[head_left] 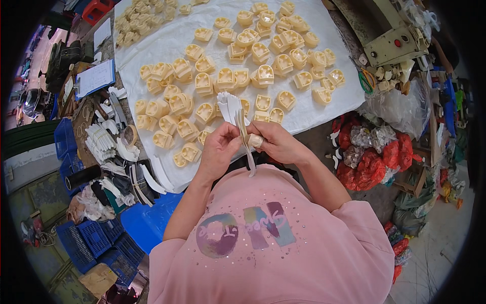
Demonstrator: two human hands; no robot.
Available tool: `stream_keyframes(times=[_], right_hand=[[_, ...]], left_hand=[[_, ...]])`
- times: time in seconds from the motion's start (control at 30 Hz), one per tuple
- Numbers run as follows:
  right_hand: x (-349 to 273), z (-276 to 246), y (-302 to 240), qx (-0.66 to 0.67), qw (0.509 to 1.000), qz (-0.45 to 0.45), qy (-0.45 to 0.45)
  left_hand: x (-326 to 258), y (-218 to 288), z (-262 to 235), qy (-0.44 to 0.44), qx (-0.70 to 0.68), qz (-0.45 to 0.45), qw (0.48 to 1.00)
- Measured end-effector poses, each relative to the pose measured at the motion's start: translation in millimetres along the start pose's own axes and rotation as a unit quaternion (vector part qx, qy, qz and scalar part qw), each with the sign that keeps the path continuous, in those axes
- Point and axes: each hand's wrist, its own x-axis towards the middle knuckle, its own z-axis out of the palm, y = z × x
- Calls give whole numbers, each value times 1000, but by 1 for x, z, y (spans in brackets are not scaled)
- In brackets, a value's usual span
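White strips (230, 107) are fanning upward between left hand (221, 143), which is pinching them, and right hand (275, 142), gripping. Pink shirt (334, 253) is bearing pastel lettering (271, 225); blue clipboard (77, 87), left, is holding a sheet (95, 78), marks illegible.

Parts (225, 78) on sheet (304, 111); strips (229, 105) between left hand (221, 143) and right hand (273, 142), by sheet's near edge; clipboard (95, 78), crates (93, 239) left; bags (365, 169) right.
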Motion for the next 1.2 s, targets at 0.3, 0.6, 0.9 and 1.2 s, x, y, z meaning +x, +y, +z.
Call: stream_keyframes(times=[0.3,0.6,0.9,1.2], right_hand=[[-1,-5,-8,-45,999,-9,-25],[-2,-13,-12,32,995,65,-67],[-3,-12,-14,49,996,62,-51],[-1,-2,-19,-134,989,-41,-36]], left_hand=[[-2,1,2,-2,10,-6,1000],[-2,-5,1,-16,3,-10,1000],[-2,-4,5,-12,18,7,1000],[0,-6,4,21,61,-6,998]])
